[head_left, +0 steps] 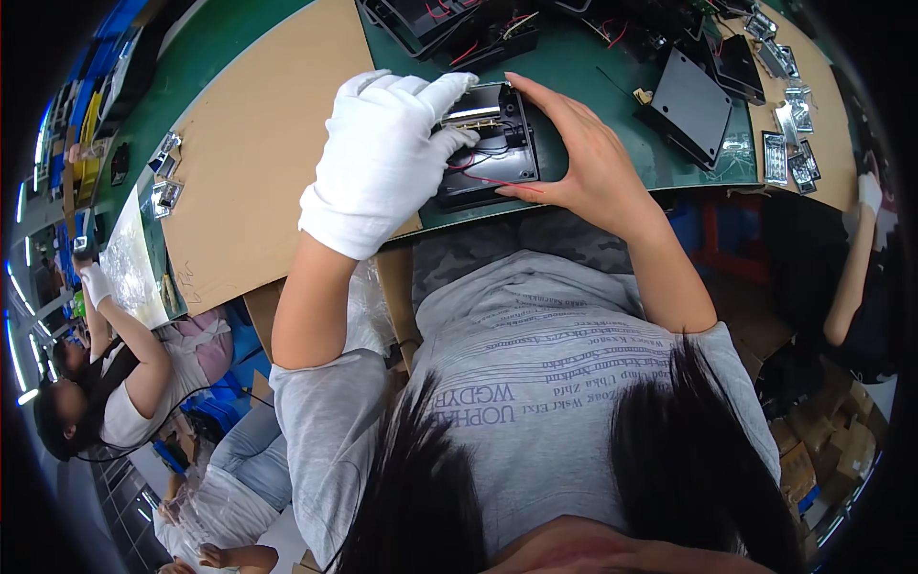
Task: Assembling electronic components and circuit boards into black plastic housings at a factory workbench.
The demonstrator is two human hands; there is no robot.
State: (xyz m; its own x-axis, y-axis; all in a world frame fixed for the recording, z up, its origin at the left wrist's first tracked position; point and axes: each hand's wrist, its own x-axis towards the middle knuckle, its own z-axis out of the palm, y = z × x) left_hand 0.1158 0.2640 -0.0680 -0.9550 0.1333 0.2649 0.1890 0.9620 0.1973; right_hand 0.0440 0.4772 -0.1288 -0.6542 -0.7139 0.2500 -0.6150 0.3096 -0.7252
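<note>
An open black plastic housing lies at the near edge of the green table mat, with thin red and black wires and a narrow strip with yellowish parts inside it. My left hand, in a white glove, grips the housing's left side; its index finger reaches the far edge and its thumb bends over the inside. Bare, my right hand is curved round the right side, fingers at the far corner and thumb at the near edge beside a red wire. The glove hides the housing's left part.
Beige cardboard covers the table on the left. More black housings with wires lie at the back, and one panel-like housing is at the right. Shiny clear-and-silver parts sit at the right edge. Other people work on both sides.
</note>
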